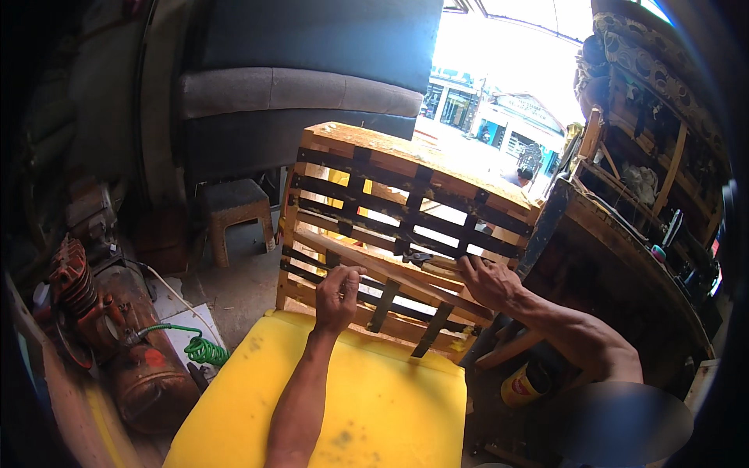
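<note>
A wooden seat frame (312, 139) with black webbing straps (411, 210) woven across it stands in front of me. Against its lower middle rail is my left hand (338, 298), fingers pinched together; whatever is between them is too small to make out. My right hand (489, 282) is closed round the pale wooden handle of a hammer (443, 270), whose dark metal head points left across the straps. Below the frame lies a yellow foam pad (359, 390) with dark spots, under my left forearm.
An air compressor (144, 382) with a coiled green hose (205, 351) sits at the left. A low stool (238, 210) stands beyond it, before a tall dark padded panel (312, 39). A yellow tin (521, 388) stands below my right arm. A cluttered bench (624, 234) runs along the right.
</note>
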`<state>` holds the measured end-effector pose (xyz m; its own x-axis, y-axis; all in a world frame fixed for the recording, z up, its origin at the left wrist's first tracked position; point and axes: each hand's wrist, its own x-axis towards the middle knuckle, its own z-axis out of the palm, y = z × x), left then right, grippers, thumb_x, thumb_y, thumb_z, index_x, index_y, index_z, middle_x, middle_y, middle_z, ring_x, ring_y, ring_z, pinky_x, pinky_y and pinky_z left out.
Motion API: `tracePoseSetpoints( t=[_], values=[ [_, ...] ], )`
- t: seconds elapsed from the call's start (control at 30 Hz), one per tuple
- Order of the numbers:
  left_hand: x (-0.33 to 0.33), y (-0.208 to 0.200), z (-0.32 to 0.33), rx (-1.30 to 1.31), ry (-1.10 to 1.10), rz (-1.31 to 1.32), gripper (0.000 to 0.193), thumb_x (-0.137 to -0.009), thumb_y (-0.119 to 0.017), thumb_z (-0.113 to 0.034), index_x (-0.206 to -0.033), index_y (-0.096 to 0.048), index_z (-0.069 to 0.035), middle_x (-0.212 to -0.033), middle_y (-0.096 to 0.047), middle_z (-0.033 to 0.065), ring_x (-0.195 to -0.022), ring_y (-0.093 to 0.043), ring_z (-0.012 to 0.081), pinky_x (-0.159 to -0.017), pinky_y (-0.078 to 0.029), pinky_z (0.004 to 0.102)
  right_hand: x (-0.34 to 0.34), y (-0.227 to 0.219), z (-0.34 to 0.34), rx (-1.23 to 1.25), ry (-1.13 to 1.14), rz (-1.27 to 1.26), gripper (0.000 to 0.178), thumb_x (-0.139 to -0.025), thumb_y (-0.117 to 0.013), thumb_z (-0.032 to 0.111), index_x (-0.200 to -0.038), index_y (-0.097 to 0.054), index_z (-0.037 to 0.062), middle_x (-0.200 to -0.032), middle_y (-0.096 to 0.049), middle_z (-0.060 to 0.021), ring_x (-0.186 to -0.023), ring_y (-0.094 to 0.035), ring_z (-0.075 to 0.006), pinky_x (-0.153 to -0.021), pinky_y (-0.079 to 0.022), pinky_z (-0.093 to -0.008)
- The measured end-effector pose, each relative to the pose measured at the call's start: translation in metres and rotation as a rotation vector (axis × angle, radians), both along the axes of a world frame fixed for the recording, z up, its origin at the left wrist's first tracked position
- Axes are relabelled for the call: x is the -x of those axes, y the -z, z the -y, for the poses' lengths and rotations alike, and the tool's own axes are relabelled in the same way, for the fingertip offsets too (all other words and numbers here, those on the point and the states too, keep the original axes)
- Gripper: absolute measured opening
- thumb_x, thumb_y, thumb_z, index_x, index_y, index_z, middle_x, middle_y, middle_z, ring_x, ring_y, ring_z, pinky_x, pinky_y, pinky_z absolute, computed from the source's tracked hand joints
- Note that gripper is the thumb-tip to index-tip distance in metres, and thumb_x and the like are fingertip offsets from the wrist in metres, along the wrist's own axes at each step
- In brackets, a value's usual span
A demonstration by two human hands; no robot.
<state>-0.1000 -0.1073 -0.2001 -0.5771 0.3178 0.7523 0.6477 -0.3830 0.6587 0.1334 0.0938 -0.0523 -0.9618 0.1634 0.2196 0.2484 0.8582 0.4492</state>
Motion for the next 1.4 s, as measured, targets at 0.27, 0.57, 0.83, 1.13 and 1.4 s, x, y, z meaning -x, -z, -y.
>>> tracePoseSetpoints(
  t=[0.27,0.57,0.83,1.13,1.4],
  values=[
    [-0.004,0.013,-0.003,0.109,-0.062,0.025,0.029,-0.106,-0.054,-0.027,-0.104,-0.069,-0.002,-0.090,-0.068,0.0092,-0.083,-0.065,0.0211,-0.076,-0.051,0.0340,-0.035,-0.025,0.037,0.437,-0.008,-0.163,0.034,-0.093,-0.063,0.011,-0.121,-0.045,0.0026,-0.083,-0.067,-0.0236,-0.072,-0.068,-0.0440,-0.064,-0.052,-0.0523],
    [-0.024,0.000,-0.002,0.196,-0.088,-0.134,0.031,-0.107,-0.052,-0.027,-0.103,-0.067,-0.001,-0.091,-0.067,0.0148,-0.076,-0.066,0.0311,-0.070,-0.052,0.0405,0.040,-0.092,0.079,0.459,0.488,0.277,0.024,-0.088,-0.061,0.018,-0.096,-0.070,-0.0024,-0.076,-0.072,-0.0175,-0.067,-0.074,-0.0263,-0.059,-0.057,-0.0415],
    [-0.025,0.000,0.004,0.250,-0.009,-0.138,0.036,-0.108,-0.049,-0.033,-0.102,-0.066,-0.002,-0.090,-0.066,0.0170,-0.080,-0.065,0.0397,-0.072,-0.052,0.0457,0.107,-0.074,0.075,0.091,0.579,0.248,0.022,-0.087,-0.059,0.015,-0.096,-0.077,0.0080,-0.085,-0.074,-0.0107,-0.069,-0.071,-0.0174,-0.058,-0.059,-0.0352],
    [-0.014,0.005,0.006,0.128,-0.035,-0.076,0.035,-0.109,-0.047,-0.032,-0.106,-0.066,-0.003,-0.097,-0.068,0.0183,-0.092,-0.067,0.0416,-0.079,-0.053,0.0474,0.047,-0.086,0.081,0.241,0.414,0.351,0.049,-0.089,-0.056,0.009,-0.138,-0.050,0.0030,-0.105,-0.073,-0.0199,-0.099,-0.073,-0.0315,-0.078,-0.058,-0.0461],
    [-0.001,0.011,0.007,0.151,-0.055,0.017,0.039,-0.110,-0.044,-0.033,-0.103,-0.064,-0.001,-0.091,-0.065,0.0181,-0.088,-0.065,0.0375,-0.079,-0.051,0.0440,-0.013,-0.052,0.112,1.362,0.458,0.040,0.063,-0.091,-0.063,0.000,-0.150,-0.042,0.0048,-0.118,-0.069,-0.0170,-0.100,-0.073,-0.0238,-0.084,-0.064,-0.0384]
  ],
)
